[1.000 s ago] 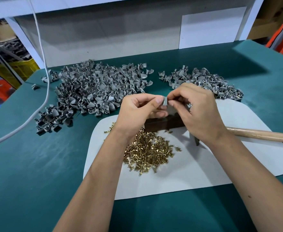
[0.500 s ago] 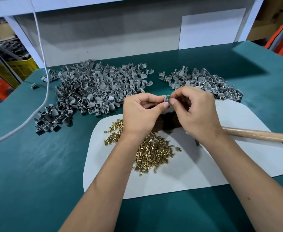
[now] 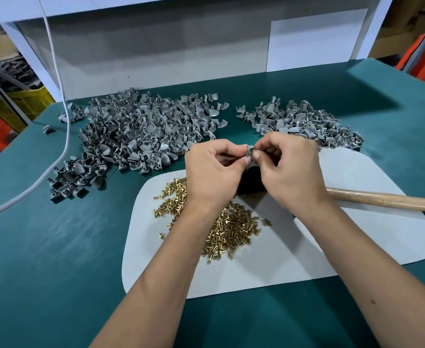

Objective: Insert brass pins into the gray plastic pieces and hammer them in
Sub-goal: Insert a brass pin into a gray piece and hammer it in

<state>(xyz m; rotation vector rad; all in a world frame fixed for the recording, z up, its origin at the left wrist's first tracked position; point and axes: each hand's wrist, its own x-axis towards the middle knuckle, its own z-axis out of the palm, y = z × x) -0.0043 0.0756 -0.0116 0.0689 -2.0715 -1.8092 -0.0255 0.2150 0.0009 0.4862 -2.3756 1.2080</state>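
My left hand [image 3: 214, 172] and my right hand [image 3: 291, 169] meet above the white mat [image 3: 357, 234], both pinching one small gray plastic piece [image 3: 250, 150] between thumbs and fingertips. Whether a pin sits in it is hidden by my fingers. A heap of brass pins [image 3: 231, 229] lies on the mat under my left wrist. The hammer's wooden handle [image 3: 387, 202] runs off to the right, its dark head [image 3: 250, 182] half hidden beneath my hands. A big pile of gray pieces [image 3: 146, 131] lies at the back left, a smaller pile [image 3: 304, 121] at the back right.
A white cable [image 3: 55, 136] hangs down and trails across the green tabletop [image 3: 55, 259] on the left. A gray panel [image 3: 156, 54] closes off the back. Yellow and red crates [image 3: 17, 104] stand beyond the table's left edge.
Both hands have lifted slightly and drawn closer together around the gray piece; my left forearm shifted right, uncovering more brass pins on the left.
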